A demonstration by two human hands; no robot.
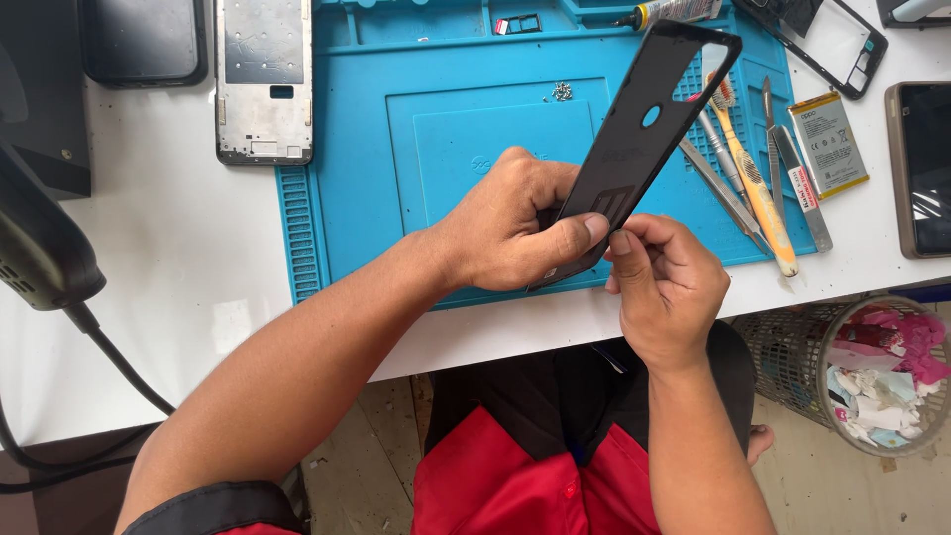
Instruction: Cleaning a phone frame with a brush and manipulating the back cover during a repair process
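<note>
A white table carries a blue silicone repair mat, above which both hands hold a black phone back cover tilted up and away. The left hand is curled shut around the cover's lower end, thumb across it. The right hand pinches the same end's edge with thumb and fingertips. Tweezers and a yellow brush lie on the mat's right side, small screws near its top.

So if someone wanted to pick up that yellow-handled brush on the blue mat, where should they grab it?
Probably by the long yellow handle of the brush, coming straight down from above. It lies flat on the blue mat, with metal tools close along both sides, so pinching its narrow sides mid-handle looks easiest.
</note>
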